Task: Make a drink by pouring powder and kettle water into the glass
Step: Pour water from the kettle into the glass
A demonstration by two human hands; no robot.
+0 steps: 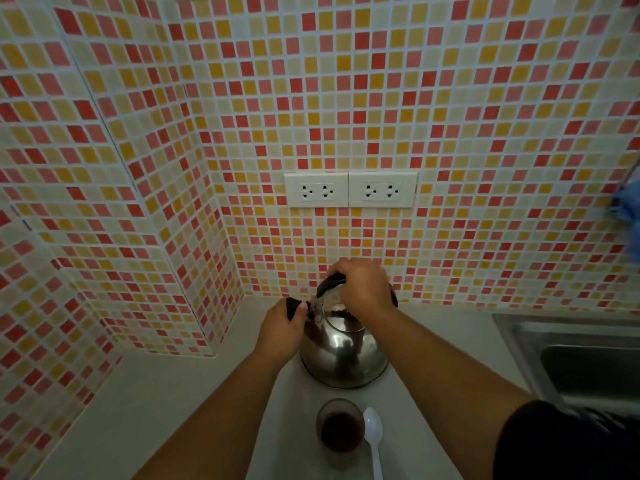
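Note:
A shiny steel kettle (343, 355) stands on the pale counter near the tiled back wall. My right hand (363, 285) is wrapped over its black top handle. My left hand (282, 327) pinches a small black piece at the kettle's left side, which looks like the spout cap. In front of the kettle, near the bottom edge, stands a clear glass (340, 432) with dark brown powder at its bottom. A white plastic spoon (374, 439) lies on the counter just to the right of the glass.
The pale counter (173, 410) meets mosaic-tiled walls at the left and back. Two white double sockets (350, 189) sit on the back wall above the kettle. A steel sink (585, 358) lies at the right. Something blue (628, 216) hangs at the right edge.

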